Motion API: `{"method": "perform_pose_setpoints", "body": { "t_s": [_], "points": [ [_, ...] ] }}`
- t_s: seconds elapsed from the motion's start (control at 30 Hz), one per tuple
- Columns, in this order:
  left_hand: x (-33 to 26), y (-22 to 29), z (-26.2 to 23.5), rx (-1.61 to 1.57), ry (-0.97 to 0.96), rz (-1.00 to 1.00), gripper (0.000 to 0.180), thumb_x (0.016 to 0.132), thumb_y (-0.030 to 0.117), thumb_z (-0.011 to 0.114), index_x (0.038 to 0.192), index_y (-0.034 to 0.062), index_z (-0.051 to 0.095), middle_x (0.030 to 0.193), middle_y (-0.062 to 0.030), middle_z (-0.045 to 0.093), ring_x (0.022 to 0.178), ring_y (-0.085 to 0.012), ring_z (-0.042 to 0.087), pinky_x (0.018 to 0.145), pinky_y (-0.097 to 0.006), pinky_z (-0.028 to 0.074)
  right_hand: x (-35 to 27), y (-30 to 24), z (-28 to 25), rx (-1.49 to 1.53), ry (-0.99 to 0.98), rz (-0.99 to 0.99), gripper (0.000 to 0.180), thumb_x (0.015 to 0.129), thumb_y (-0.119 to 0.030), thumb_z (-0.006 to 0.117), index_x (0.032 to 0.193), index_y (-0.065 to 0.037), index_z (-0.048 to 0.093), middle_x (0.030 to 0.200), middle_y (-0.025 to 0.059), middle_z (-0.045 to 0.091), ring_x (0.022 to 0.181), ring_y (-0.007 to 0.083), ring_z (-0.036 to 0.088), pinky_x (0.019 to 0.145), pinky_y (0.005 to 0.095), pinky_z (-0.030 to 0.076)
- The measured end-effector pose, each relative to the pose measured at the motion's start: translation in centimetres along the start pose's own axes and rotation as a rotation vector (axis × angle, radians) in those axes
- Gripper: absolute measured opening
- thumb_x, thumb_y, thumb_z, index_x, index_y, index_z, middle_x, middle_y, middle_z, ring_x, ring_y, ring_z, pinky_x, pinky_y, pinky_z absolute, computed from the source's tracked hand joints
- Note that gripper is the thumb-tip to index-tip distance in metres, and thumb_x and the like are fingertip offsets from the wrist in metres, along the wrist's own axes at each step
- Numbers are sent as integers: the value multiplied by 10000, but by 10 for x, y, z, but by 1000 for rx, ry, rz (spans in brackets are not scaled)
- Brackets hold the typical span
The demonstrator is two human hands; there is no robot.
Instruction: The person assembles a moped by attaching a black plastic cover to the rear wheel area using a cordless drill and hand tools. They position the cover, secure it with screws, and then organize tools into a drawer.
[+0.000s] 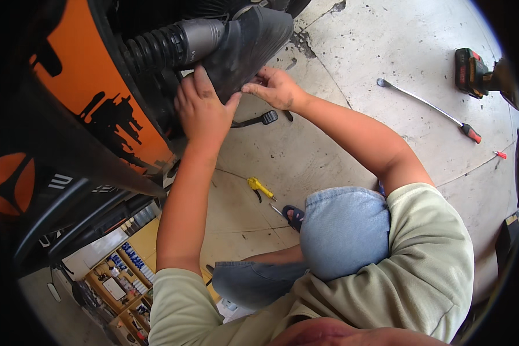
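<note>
A black plastic mudguard (245, 46) sits at the top centre, beside a grey fork cylinder (200, 43) with a black ribbed boot (153, 52). My left hand (203, 109) lies against the mudguard's lower left edge, fingers apart and the thumb reaching toward its lower corner. On the opposite side, my right hand (278, 87) holds the mudguard's lower edge, its thumb in front and its other fingers partly hidden. Just below the hands, a black foot pedal (268, 117) on a dark lever sticks out.
Orange and black bodywork (106, 98) rises on the left. On the concrete floor lie a yellow air blow gun (260, 188), a long-handled ratchet (427, 105), a cordless power tool (473, 75) and a small red-handled piece (500, 154). Lower left stands a parts shelf (121, 282).
</note>
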State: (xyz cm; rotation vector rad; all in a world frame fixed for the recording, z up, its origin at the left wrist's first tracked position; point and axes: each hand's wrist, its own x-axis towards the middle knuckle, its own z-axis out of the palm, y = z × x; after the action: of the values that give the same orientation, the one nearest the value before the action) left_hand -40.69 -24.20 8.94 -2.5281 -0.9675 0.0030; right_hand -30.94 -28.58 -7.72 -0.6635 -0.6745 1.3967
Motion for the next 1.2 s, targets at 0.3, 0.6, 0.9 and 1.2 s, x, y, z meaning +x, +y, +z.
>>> {"method": "perform_pose_setpoints", "body": {
  "t_s": [0.3,0.6,0.9,1.2],
  "points": [
    [-9,16,-7,120,-12,-166,936,572,470,848,1298,71,413,1128,-133,498,1061,-336,503,911,-494,386,-1,-91,-61,-587,970,-758,330,973,-201,462,1200,38,462,1123,189,540,1032,256,516,918,344,417],
    [-7,12,-4,96,30,-120,905,611,406,843,1324,98,379,1090,-118,486,1019,-327,501,904,-476,387,27,-109,-17,-807,599,-700,237,906,-263,490,866,-36,547,837,187,586,843,387,545,767,449,442],
    [-139,35,20,-223,-373,212,652,768,369,711,1326,118,488,1179,-119,536,1134,-294,498,987,-435,368,-125,-97,-154,-1334,470,180,286,899,-330,554,920,-63,655,972,127,672,966,334,600,833,413,484],
    [-381,6,135,-393,-1607,-439,496,844,371,603,1223,52,590,1179,-162,633,1055,-328,620,907,-401,487,-348,-131,-257,-2121,399,429,481,819,-170,562,1284,-75,486,1200,159,541,1106,368,518,948,452,422]
  ]
}}
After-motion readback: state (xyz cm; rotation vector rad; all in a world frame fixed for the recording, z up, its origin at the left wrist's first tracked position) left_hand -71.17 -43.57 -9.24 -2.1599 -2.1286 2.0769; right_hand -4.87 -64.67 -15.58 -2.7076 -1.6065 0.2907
